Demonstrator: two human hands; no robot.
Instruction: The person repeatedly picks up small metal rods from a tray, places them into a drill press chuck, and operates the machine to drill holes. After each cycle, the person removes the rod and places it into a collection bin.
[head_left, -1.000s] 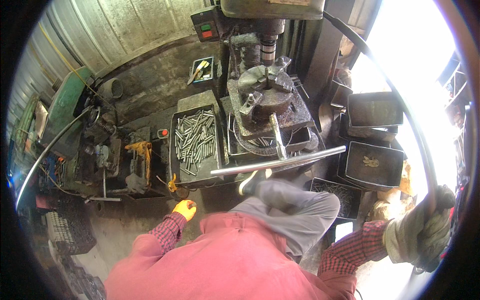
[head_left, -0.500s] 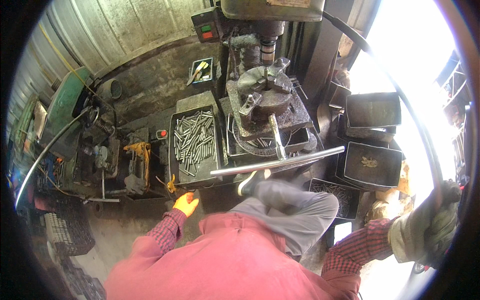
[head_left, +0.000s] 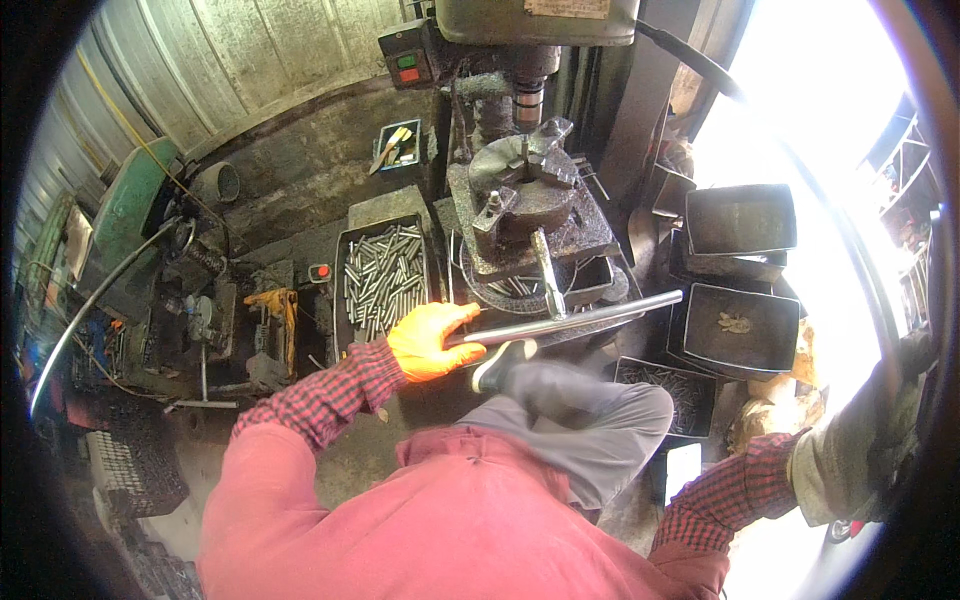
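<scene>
My left hand [head_left: 432, 342], in an orange glove, is at the left end of a long metal bar [head_left: 575, 319]. Its thumb and fingers are spread apart around the bar's end, which the glove hides. The bar crosses the outer end of a rod from the round chuck-like vise [head_left: 525, 185] on the drill press table. At the far right, my right hand [head_left: 865, 440], in a grey work glove, is closed around the lower end of a long curved lever [head_left: 835, 210]. Shadow at the picture's rim hides most of those fingers.
A tray of short metal pins [head_left: 385, 272] lies left of the vise. Stacked dark metal bins [head_left: 742, 328] stand to the right, with another bin of dark pieces [head_left: 665, 392] below. A switch box [head_left: 408, 58] hangs beside the drill press head. My bent leg [head_left: 590, 410] is under the bar.
My left hand has moved up and right from below the pin tray to the bar's left end, its fingers spreading. My right hand stays at the lever, which has shifted slightly.
</scene>
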